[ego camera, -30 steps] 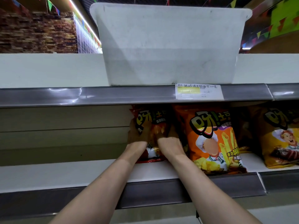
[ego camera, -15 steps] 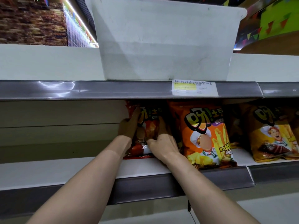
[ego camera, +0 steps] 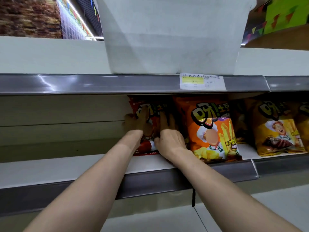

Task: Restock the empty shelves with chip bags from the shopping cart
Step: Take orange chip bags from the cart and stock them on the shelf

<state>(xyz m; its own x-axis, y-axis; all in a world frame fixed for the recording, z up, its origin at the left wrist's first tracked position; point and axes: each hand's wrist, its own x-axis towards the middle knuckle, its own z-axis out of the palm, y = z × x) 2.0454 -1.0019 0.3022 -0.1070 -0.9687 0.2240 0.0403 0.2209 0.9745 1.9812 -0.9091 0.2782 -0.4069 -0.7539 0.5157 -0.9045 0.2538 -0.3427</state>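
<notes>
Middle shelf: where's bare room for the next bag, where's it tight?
Free: shelf board left of the red chip bag, between back panel and price rail, to the frame's left edge. Narrow bare strip between orange chip bag and yellow chip bag. Tight: red bag right beside the orange one, left hand and right hand both on it.
</notes>
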